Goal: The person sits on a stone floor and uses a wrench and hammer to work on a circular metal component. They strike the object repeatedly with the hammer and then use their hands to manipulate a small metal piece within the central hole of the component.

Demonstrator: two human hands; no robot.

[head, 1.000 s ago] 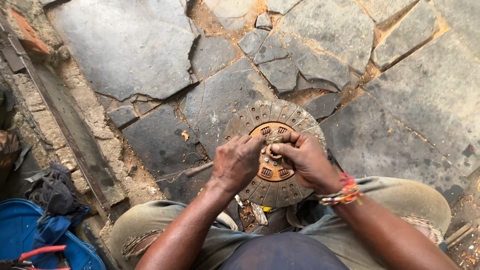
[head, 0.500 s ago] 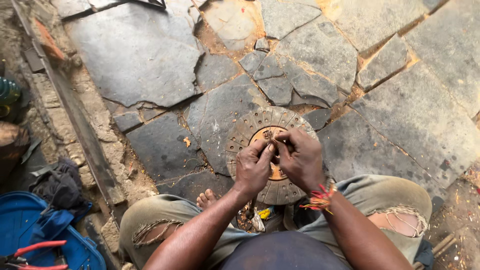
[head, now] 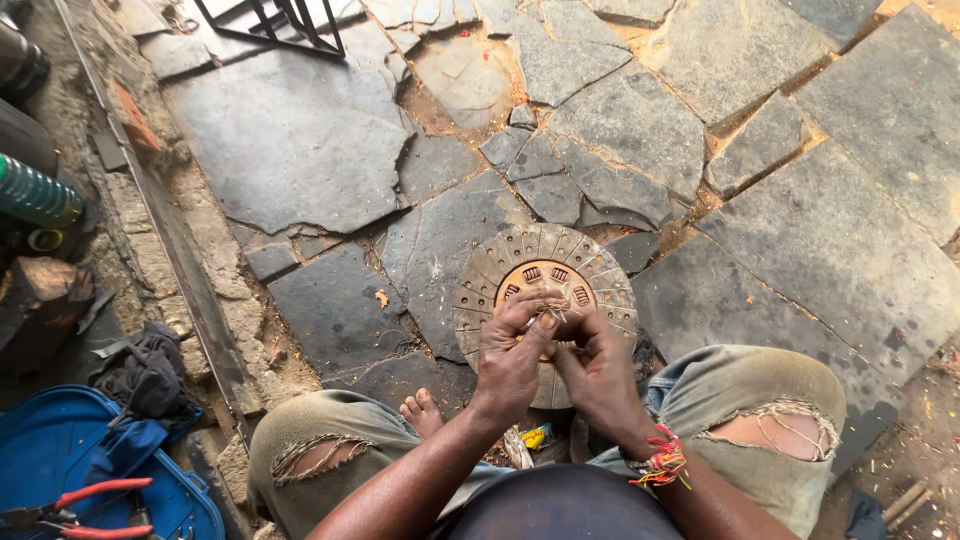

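While I look down through the head camera, the broken stone paving (head: 300,150) fills most of the view, its dark slabs split by sandy cracks. On it, just ahead of the squatting person's knees, lies a round clutch disc (head: 505,262) — grey grooved lining around a rusty orange hub with small springs — flat on the slabs, its near part covered by the hands. At the lower left sits a blue tub (head: 50,450) with a dark rag (head: 145,375) draped at its rim and red-handled pliers (head: 75,497) lying in it. A green ribbed hose (head: 35,195) pokes in from the left edge, and a black metal frame (head: 275,20) stands at the top. The left hand (head: 510,355) hovers over the hub with fingers curled inward, thumb and fingertips pinched together on something small and pale; I cannot tell what it is. The right hand (head: 600,375), a band of coloured thread (head: 660,460) on its wrist, meets it from the other side — fingers bent, tips touching the same spot. A bare foot (head: 420,410) shows between the torn trouser knees.
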